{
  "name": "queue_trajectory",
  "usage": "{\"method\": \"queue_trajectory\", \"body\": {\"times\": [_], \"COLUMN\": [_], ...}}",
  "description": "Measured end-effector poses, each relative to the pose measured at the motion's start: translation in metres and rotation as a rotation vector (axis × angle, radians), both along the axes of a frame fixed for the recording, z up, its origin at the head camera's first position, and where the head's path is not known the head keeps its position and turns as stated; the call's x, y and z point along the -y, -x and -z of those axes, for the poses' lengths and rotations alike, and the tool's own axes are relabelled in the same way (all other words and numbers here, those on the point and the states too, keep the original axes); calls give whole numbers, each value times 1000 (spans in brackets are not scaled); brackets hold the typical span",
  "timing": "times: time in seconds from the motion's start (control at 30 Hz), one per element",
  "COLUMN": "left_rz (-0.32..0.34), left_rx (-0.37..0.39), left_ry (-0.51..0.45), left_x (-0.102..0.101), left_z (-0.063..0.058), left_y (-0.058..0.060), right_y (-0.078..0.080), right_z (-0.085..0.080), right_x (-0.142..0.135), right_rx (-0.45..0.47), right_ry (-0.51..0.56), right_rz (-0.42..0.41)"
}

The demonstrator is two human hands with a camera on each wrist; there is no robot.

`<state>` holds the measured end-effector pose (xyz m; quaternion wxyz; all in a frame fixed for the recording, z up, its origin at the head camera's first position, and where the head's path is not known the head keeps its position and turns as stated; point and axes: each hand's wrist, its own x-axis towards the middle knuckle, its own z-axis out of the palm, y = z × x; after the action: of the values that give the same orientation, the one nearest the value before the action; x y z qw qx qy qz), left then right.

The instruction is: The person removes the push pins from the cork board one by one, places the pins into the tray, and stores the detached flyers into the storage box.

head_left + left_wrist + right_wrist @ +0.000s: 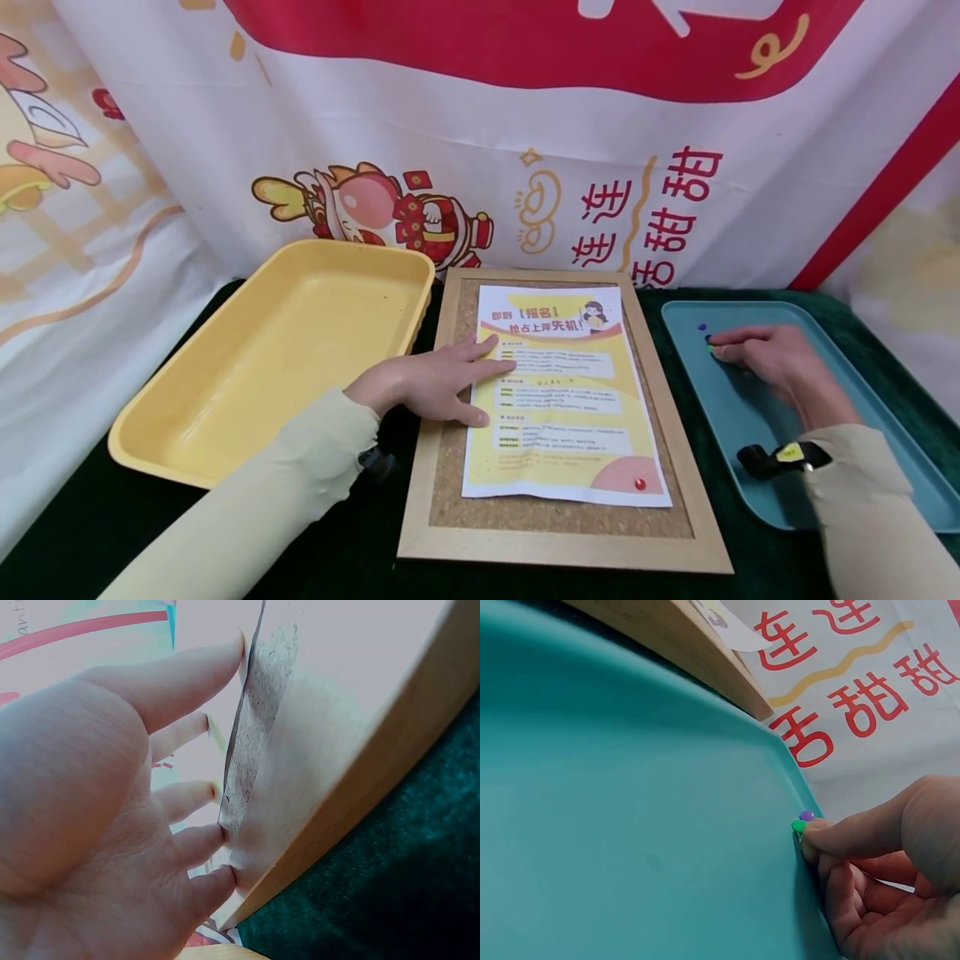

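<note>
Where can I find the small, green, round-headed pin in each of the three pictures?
Head: the small, green, round-headed pin is right of centre, pinched by the right hand, inside the blue rectangular tray's outline.
Left wrist: not in it.
Right wrist: right of centre, slightly below mid-height, beside a small purple pin.
Shared landmark: the pale wooden rectangular frame, visible in all three.

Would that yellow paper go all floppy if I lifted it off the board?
The paper would probably flop, since it looks like one thin sheet with a slightly wavy bottom edge. It might snag or tear near its lower right corner, where a red pin sits.
</note>
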<state>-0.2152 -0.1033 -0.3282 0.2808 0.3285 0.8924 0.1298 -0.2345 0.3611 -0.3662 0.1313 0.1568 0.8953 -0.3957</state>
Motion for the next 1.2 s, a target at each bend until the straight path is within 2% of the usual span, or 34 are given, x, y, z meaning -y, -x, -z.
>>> {"method": "queue_trajectory", "body": {"times": [0.37,0.77,1.03,1.2], "left_rz": [-15,5,7,-2], "left_rx": [4,12,10,11], "left_ry": [3,4,24,25], "left_x": [1,-3,-2,0], "left_z": [0,2,-1,-3], "left_y": [-1,0,1,-1], "right_y": [-1,-11,-23,-35], "right_z": [1,2,-10,-20], "right_x": [4,-3,12,26], "right_rx": [-6,-68,-116,-151], "right_ry": [-24,-15,-20,-16], "right_rz": [-13,-39,-39,-88]}}
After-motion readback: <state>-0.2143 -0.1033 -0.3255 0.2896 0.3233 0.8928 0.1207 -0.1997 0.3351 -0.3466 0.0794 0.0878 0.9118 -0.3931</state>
